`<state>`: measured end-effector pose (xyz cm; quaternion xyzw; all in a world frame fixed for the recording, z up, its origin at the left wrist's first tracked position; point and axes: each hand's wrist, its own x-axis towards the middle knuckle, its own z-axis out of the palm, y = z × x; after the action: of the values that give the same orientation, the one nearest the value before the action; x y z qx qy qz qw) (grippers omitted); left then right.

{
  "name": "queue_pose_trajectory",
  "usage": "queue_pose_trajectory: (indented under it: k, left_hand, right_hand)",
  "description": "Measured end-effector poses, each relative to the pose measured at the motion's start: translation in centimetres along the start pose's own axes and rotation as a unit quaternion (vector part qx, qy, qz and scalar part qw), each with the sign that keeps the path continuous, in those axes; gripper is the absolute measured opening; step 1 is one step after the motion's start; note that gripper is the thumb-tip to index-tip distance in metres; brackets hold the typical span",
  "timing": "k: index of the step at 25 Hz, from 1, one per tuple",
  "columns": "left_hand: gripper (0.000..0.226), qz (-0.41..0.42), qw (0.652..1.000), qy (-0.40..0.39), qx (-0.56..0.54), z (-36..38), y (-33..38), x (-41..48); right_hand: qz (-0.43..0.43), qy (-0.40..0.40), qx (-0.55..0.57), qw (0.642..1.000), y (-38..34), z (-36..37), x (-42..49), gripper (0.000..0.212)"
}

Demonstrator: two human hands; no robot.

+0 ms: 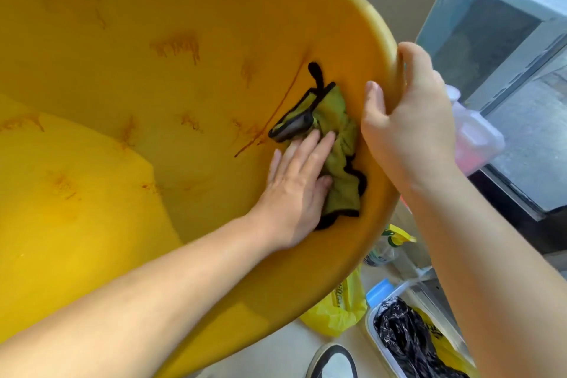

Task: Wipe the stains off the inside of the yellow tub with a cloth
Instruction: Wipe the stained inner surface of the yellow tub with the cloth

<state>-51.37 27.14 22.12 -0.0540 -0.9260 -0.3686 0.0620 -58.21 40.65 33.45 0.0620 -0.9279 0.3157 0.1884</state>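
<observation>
A large yellow tub [129,15] fills most of the head view, tilted with its inside toward me. Orange-brown stains [176,46] streak its inner wall and floor. A green cloth with black trim [339,144] lies against the inner wall near the right rim. My left hand [296,187] presses flat on the cloth, fingers together and stretched out. My right hand [408,120] grips the tub's right rim, thumb inside and fingers behind it.
On the floor below the rim lie a yellow plastic bag [337,310], a tray with black plastic [408,344], a blue-capped bottle [379,288] and a shoe tip [333,360]. A pink-filled container [474,138] stands by a glass door [503,24] at right.
</observation>
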Motion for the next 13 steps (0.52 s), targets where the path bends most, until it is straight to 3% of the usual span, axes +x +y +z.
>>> queue_pose_trajectory:
  k: [5, 11, 13]
  left_hand:
    - [0.063, 0.007, 0.996, 0.090, 0.018, -2.9, -0.2, 9.7]
    - [0.057, -0.219, 0.968, 0.059, 0.108, -0.2, -5.6, 4.8]
    - [0.055, -0.257, 0.958, 0.066, 0.109, 0.3, -5.4, 2.9]
  right_hand:
    - [0.009, 0.011, 0.012, 1.000, 0.2, 0.5, 0.5, 0.054]
    - [0.002, 0.018, 0.021, 1.000, 0.6, 0.7, 0.5, 0.054]
    - [0.002, 0.022, 0.011, 1.000, 0.5, 0.9, 0.3, 0.056]
